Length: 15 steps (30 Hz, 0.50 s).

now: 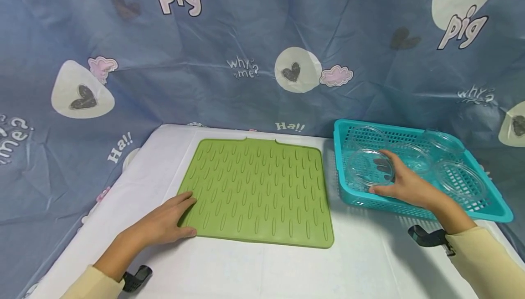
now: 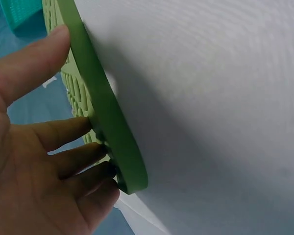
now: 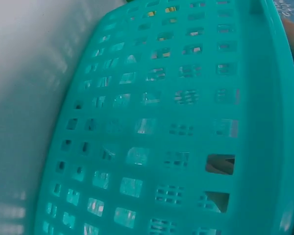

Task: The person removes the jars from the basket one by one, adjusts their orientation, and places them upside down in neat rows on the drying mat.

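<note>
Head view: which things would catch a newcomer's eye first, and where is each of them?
The eye would probably fall first on the large green mat, lying on the white table with the left hand at its near left corner. Next comes the turquoise basket to its right, where the right hand holds a clear round dish. Behind is a blue backdrop printed with words and hearts.

There are two hands (image 1: 168,221) (image 1: 404,184), five bowls (image 1: 360,167), one mat (image 1: 254,189), one basket (image 1: 387,202).
</note>
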Each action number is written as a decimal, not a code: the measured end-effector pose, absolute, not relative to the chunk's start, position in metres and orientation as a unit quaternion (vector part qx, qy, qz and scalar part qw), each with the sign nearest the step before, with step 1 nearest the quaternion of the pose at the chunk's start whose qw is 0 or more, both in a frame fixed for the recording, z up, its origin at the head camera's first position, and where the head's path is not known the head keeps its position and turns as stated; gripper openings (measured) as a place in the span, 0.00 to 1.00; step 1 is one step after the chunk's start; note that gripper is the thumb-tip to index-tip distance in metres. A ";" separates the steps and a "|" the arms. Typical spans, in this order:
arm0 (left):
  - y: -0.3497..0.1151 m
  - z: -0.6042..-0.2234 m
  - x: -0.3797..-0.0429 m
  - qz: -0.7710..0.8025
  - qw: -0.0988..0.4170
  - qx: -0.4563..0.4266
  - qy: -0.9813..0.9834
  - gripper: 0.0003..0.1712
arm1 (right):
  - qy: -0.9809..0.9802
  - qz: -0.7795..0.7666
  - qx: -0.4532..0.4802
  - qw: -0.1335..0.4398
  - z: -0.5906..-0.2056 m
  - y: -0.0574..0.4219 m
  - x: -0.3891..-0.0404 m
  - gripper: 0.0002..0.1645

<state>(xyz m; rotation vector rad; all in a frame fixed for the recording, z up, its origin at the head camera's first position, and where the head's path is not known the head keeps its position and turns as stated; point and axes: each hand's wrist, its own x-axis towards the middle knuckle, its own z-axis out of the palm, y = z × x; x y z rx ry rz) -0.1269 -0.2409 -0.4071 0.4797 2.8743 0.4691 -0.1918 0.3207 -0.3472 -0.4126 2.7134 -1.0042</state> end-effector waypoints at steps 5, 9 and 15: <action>-0.243 -0.407 -0.128 0.151 0.101 0.155 0.971 0.49 | 0.928 -0.327 -0.148 0.097 -0.349 0.321 -0.194 0.67; -0.243 -0.406 -0.131 0.143 0.103 0.152 0.972 0.50 | 0.939 -0.306 -0.138 0.075 -0.351 0.322 -0.195 0.66; -0.242 -0.406 -0.132 0.151 0.112 0.148 0.971 0.50 | 0.942 -0.304 -0.131 0.061 -0.352 0.323 -0.191 0.65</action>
